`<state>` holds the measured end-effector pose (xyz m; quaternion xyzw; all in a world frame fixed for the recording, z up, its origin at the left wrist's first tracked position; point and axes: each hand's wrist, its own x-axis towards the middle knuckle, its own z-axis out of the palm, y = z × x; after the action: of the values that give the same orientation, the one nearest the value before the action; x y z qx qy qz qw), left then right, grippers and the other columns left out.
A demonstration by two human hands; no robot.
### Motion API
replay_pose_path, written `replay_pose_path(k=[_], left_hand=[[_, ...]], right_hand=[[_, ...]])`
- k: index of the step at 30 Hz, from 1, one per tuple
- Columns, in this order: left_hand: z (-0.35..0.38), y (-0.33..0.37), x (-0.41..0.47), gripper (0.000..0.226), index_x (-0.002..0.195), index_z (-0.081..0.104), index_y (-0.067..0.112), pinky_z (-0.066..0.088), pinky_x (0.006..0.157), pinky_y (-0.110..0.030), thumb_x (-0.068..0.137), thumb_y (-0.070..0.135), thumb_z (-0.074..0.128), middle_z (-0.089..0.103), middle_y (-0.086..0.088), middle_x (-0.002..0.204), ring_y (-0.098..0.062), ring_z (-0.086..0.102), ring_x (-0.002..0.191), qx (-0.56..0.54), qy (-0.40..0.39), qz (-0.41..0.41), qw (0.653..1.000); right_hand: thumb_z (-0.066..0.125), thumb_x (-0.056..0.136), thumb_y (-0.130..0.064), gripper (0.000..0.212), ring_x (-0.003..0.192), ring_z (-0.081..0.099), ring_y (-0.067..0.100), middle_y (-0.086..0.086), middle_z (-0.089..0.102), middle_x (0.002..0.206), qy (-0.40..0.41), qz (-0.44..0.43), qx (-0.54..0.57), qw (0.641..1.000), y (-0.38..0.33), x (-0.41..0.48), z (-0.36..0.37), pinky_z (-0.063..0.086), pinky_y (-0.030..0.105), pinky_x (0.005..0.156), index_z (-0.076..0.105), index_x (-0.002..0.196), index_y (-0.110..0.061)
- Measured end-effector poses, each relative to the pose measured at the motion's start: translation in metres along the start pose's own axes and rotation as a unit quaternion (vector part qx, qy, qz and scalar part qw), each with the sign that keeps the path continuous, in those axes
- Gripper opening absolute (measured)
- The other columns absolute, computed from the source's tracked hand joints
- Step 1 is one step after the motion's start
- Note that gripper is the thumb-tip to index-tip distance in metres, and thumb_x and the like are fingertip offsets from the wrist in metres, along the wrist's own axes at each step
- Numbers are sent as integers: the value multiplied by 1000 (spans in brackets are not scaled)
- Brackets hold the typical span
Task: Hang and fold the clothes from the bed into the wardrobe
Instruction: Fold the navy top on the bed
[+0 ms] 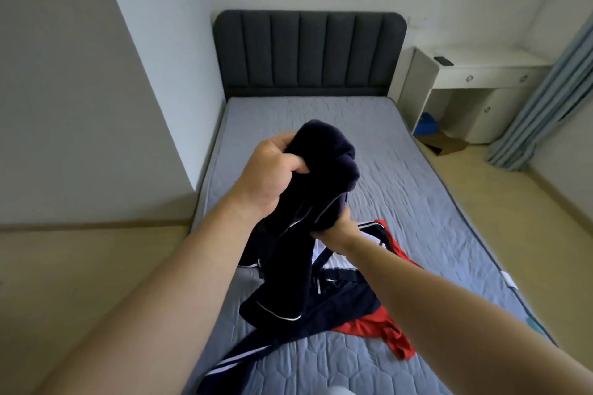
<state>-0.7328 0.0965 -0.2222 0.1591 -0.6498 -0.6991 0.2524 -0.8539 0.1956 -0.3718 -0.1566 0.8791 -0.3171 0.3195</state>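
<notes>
Fingers of the left hand (269, 170) curl tight on the bunched top of a dark navy fabric garment with white piping (288, 253), the right hand (337, 231) grips it lower, its lower end resting on the grey quilted mattress (417, 189) beside a red cloth garment (385, 333), and a brown cardboard box (446, 144) sits on the floor, contents hidden.

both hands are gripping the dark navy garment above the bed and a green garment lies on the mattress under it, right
Not quite: the head view shows a red garment, not a green one, on the mattress. The rest holds: left hand and right hand both grip the dark navy garment above it.
</notes>
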Motion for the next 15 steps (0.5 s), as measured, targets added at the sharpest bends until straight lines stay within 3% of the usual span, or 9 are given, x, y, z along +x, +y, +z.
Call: replay_pose_path(k=[2,4,7,10,11,13,15], left_hand=[[-10,10,-2,48,87,80,28,59,79,-29,73,-11,55,76,1,87,-15,72,87,-4,9,14,1000],[-26,14,-1,46,89,77,24,60,77,-29,73,-12,53,75,2,84,-14,71,85,16,68,6,998],[-51,5,0,35,75,68,21,52,59,-24,67,-9,50,65,11,62,-11,63,67,113,153,-44,981],[-71,-18,1,26,62,57,17,41,55,-27,66,-5,46,53,8,50,-20,52,60,208,220,-119,946],[-75,-27,1,24,65,57,17,40,54,-27,69,-4,44,55,7,54,-21,53,60,234,231,-140,934],[-76,-39,-1,19,83,55,17,42,55,-26,74,3,47,61,2,81,-21,57,70,286,244,-178,909],[-73,-43,-1,36,103,50,14,51,66,-31,68,14,60,55,-2,106,-24,58,86,337,254,-191,886]], right_hand=[[59,88,-29,41,99,61,31,15,62,118,22,-27,-29,999,-6,4,4,46,36,77,48,125,-14],[46,92,-17,19,87,60,30,14,67,105,67,-50,-11,996,-13,8,-1,43,34,73,56,107,-10],[42,89,-9,27,87,60,31,11,64,95,118,-62,49,990,-31,13,-19,45,34,74,61,108,-10],[41,88,-8,18,87,61,31,8,63,89,124,-141,44,981,-60,10,-34,46,33,72,58,94,-12],[42,89,-10,14,82,59,28,5,61,83,120,-179,40,976,-71,5,-38,43,32,66,55,88,-14],[46,91,-16,13,71,54,22,-1,57,74,113,-252,30,961,-93,-6,-44,37,30,57,53,81,-16],[52,92,-22,15,69,57,20,0,60,72,104,-308,28,945,-114,-17,-51,42,31,57,59,82,-14]])
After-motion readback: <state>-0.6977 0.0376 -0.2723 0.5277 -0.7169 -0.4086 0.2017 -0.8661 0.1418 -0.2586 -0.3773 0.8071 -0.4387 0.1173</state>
